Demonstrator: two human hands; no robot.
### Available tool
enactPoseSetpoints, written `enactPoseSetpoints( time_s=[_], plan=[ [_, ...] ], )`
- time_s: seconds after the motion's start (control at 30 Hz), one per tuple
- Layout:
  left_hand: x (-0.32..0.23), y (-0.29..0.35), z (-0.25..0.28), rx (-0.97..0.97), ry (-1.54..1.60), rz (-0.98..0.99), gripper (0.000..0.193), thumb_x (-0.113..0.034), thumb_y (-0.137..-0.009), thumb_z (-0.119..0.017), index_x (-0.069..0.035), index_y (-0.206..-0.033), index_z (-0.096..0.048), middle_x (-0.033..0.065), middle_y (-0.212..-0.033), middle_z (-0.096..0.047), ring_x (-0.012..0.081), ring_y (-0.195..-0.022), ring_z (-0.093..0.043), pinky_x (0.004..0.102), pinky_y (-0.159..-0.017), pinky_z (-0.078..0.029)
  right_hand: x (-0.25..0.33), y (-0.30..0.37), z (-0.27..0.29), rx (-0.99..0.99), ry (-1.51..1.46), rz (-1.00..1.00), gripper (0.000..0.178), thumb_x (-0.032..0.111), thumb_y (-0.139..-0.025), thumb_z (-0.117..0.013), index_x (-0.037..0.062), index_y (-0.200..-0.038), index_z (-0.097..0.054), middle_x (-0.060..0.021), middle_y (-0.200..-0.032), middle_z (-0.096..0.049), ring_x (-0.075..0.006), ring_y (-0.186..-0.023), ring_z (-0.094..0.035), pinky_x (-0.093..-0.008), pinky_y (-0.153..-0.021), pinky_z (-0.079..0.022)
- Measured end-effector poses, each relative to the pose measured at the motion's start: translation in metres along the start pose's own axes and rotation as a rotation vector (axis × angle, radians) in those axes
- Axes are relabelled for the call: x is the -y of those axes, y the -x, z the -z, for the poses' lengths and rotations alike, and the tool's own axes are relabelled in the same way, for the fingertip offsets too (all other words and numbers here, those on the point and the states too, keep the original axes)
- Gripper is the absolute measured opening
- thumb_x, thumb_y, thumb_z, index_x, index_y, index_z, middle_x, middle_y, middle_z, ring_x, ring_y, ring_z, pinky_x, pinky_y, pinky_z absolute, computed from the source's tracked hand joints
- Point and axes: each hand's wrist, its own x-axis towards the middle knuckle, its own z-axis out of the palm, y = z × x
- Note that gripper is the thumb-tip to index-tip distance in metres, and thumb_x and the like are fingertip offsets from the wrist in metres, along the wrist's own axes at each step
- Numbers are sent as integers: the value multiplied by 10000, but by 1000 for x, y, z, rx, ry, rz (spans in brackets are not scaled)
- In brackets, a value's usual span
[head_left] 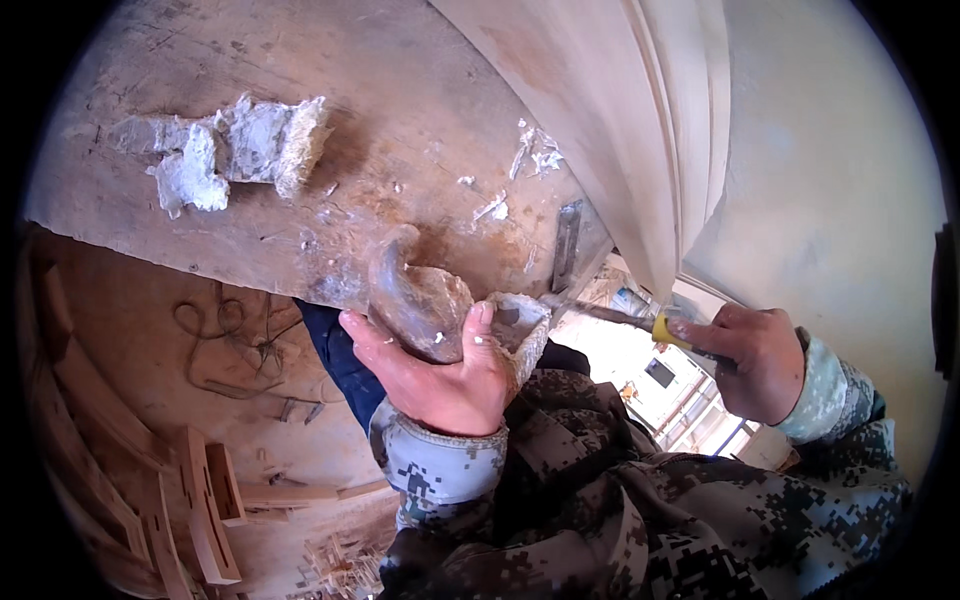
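My left hand (450,390) is closed around a curved brown piece (415,300) with a hooked, smooth end and a rough, whitish crusted end. My left thumb lies over its top, beside the crusted end. On the right, my right hand (758,362) is wrapped around the handle of a slim metal tool (612,314) with a yellow band. Its shaft points left and its tip reaches the crusted end; whether it is a chisel or a screwdriver I cannot tell. Farther left on the wooden bench (420,120) lies a brush-like block (250,145) caked in white, with pale bristles.
White flakes (493,207) are scattered over the bench. A dark flat metal bar (566,245) lies near its right edge, by tall curved wooden boards (620,120). Below the bench on the left are a tangled cord (235,345) and slotted wooden pieces (208,505).
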Motion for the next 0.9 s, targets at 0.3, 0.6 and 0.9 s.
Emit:
enactPoseSetpoints(
  time_s=[0.3,0.6,0.9],
  plan=[
    [8,0,-2,-17,227,40,1147,-222,-828,-866,168,-1570,-82,398,-1583,-262,474,-1493,-314,497,-1237,-262,9,-7,-2,126,177,98,688,5,-661,-692,168,-1329,-713,-96,-753,-570,-274,-590,-611,-402,-524,-493],
    [9,-1,1,-41,349,42,1119,-106,-828,-863,45,-1628,-96,258,-1557,-386,303,-1400,-460,428,-1177,-379,13,-18,-2,127,251,143,775,20,-653,-708,190,-1407,-658,-111,-787,-605,-277,-614,-641,-410,-551,-525],
    [-7,-1,3,-121,370,124,1174,-344,-784,-927,63,-1610,-199,279,-1546,-408,327,-1401,-448,435,-1177,-365,-3,-25,-14,67,70,54,674,-25,-688,-674,194,-1325,-719,-131,-755,-631,-310,-581,-635,-428,-541,-527]
  ],
)
